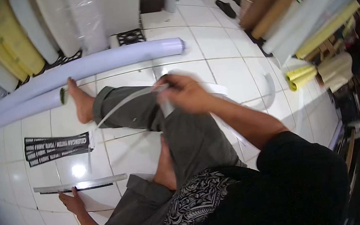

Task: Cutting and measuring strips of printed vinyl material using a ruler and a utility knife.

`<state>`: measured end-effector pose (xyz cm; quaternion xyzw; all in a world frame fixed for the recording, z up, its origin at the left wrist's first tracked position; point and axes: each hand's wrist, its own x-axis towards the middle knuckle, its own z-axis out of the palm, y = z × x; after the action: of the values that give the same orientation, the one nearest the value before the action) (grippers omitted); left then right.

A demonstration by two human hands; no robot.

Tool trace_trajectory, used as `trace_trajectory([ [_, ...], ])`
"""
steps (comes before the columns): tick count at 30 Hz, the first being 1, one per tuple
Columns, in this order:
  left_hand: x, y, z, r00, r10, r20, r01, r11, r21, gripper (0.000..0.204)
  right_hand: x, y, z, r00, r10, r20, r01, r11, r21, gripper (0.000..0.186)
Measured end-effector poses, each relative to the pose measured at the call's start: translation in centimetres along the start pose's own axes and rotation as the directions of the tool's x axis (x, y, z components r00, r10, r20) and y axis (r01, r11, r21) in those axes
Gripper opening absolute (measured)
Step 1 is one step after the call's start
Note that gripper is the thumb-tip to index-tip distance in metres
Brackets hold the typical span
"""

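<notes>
My right hand (184,94) is raised over my bent leg, smeared by motion, its fingers closed on a thin white strip (119,103). The strip curves from the hand down toward the floor on the left. A small dark thing shows at the fingers, too blurred to name. On the floor at the lower left, my left hand (72,202) has its fingers stretched apart, the tips touching a long metallic ruler (82,183). A narrow black edge shows along the ruler's near side. Beyond it lies a small stack of black printed strips (57,147) with white lettering.
Long pale rolls (135,54) lie across the tiled floor (205,30) ahead. Upright rolls (13,39) line the far left, and more rolls (299,13) lean at the right. A yellow roll (301,78) and curled white offcuts (270,90) lie right of my leg.
</notes>
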<state>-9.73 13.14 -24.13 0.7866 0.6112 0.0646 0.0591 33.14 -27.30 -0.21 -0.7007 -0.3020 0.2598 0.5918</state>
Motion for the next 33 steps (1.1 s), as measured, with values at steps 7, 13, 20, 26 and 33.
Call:
trace_trajectory([
  [7,-2.1,-2.8,0.3,0.876,0.423,0.231,-0.376,0.899,-0.223,0.046,-16.3,9.5,-18.3,0.838,0.343,-0.425,-0.405,0.912,-0.063,0.033],
  [13,-4.7,6.0,-0.3,0.816,0.283,0.504,-0.321,0.947,-0.011,0.075,-18.0,19.8,-19.1,0.676,-0.447,-0.586,-0.188,0.664,-0.724,0.030],
  [20,-7.3,3.5,-4.1,0.838,0.118,0.532,-0.242,0.956,0.169,0.080,-4.2,9.0,17.6,0.823,-0.103,0.559,0.327,0.890,-0.317,0.034],
  [26,-6.8,5.3,-4.0,0.778,0.171,0.605,-0.276,0.957,0.084,0.074,-2.8,16.6,27.6,0.848,0.082,0.523,0.344,0.666,-0.662,0.040],
  [33,-7.2,5.1,-4.7,0.760,0.128,0.637,-0.281,0.949,0.144,0.072,-1.2,15.2,27.2,0.846,0.215,0.488,0.306,0.554,-0.774,0.034],
])
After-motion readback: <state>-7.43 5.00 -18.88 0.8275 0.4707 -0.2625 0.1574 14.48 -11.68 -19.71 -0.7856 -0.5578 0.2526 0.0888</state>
